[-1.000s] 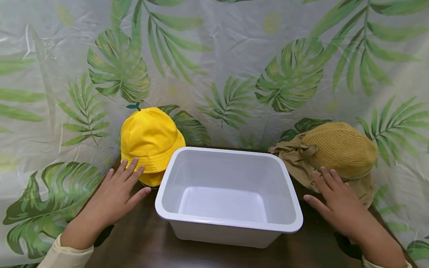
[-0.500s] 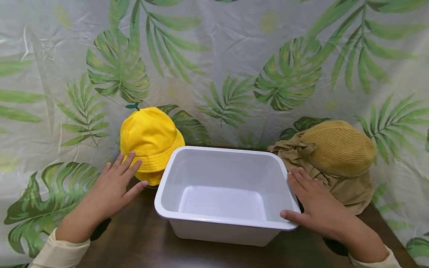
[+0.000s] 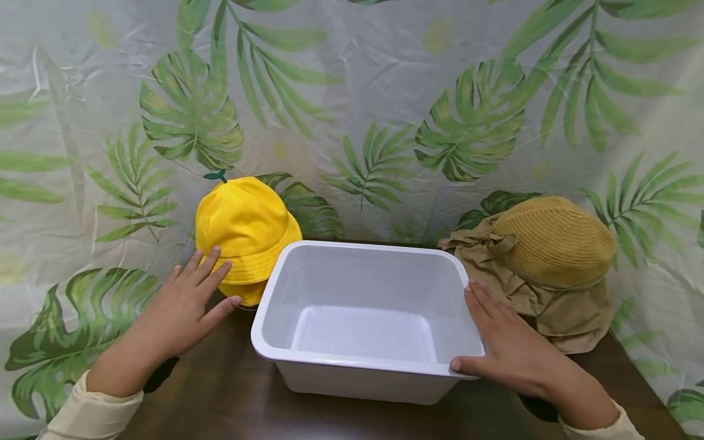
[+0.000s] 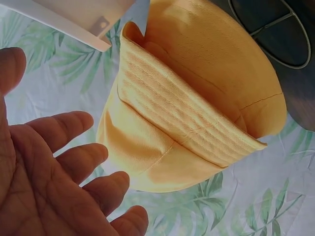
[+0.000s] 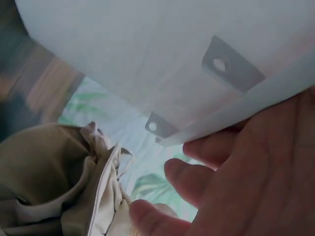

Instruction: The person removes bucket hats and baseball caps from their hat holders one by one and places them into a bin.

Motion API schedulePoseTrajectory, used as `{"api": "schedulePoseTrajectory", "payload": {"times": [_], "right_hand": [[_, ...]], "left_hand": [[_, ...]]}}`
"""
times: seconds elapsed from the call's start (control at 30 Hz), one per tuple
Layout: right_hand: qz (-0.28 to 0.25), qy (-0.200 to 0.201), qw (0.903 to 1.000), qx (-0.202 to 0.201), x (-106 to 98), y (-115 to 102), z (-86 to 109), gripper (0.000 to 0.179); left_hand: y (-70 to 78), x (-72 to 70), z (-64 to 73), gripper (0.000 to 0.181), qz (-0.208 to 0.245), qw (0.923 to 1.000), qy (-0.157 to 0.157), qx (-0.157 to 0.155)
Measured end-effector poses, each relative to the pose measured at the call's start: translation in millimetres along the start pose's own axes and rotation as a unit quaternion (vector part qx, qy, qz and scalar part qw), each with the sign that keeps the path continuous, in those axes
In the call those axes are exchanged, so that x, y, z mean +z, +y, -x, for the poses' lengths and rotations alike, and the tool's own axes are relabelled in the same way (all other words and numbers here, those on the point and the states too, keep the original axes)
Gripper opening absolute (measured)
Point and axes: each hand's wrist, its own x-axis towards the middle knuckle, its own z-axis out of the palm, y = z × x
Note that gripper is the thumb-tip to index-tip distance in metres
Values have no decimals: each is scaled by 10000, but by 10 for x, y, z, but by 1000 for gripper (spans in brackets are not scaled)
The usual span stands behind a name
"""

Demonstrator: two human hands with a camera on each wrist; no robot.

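A white plastic tub [image 3: 368, 386] stands in the middle of the dark wooden table. My right hand [image 3: 514, 345] lies along its right rim, fingers extended and thumb at the front corner. In the right wrist view the fingers [image 5: 189, 179] are right under the rim's edge. Left of the tub, a yellow bucket hat [image 3: 242, 214] with a green sprout on top sits propped up. My left hand [image 3: 178, 311] is spread in front of its brim, holding nothing; in the left wrist view the fingertips [image 4: 96, 157] are beside the hat's crown.
At the right, behind my right hand, is a mustard knit sun hat [image 3: 555, 241] with a wide tan cloth brim and bow. A wire stand [image 4: 275, 22] shows under the yellow hat. A leaf-print sheet [image 3: 379, 79] hangs behind the table [image 3: 220, 403].
My right hand has moved left from in front of the tan-brimmed hat onto the tub's right rim. My left hand has shifted only slightly. Tub and hats stay in place.
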Motion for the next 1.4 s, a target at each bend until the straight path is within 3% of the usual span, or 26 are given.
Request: {"api": "schedulePoseTrajectory", "payload": {"times": [0.2, 0.33, 0.53, 0.8, 0.9, 1.17, 1.4], "right_hand": [[-207, -199, 9993, 237, 4, -31, -10, 113], [-242, -234, 9991, 269, 2, -17, -18, 114], [-520, -216, 9979, 333, 24, 1, -2, 113], [-599, -208, 9974, 350, 31, 7, 0, 111], [-594, -227, 9974, 337, 27, 6, -4, 111], [-612, -210, 9972, 368, 41, 2, 5, 110], [-613, -218, 9973, 343, 46, 18, -1, 110]], "left_hand": [[-46, -12, -48, 70, 105, 9996, 132, 227], [-107, -37, -148, 64, 310, 9961, 551, 612], [-258, -120, -365, 55, 820, 9867, 949, 1036], [-380, -289, -661, 48, 820, 9671, 1810, 1585], [-406, -366, -764, 48, 823, 9658, 1891, 1571], [-506, -507, -1094, 46, 659, 9735, 1705, 1375], [-587, -534, -1292, 51, 619, 9886, 1175, 712]]}}
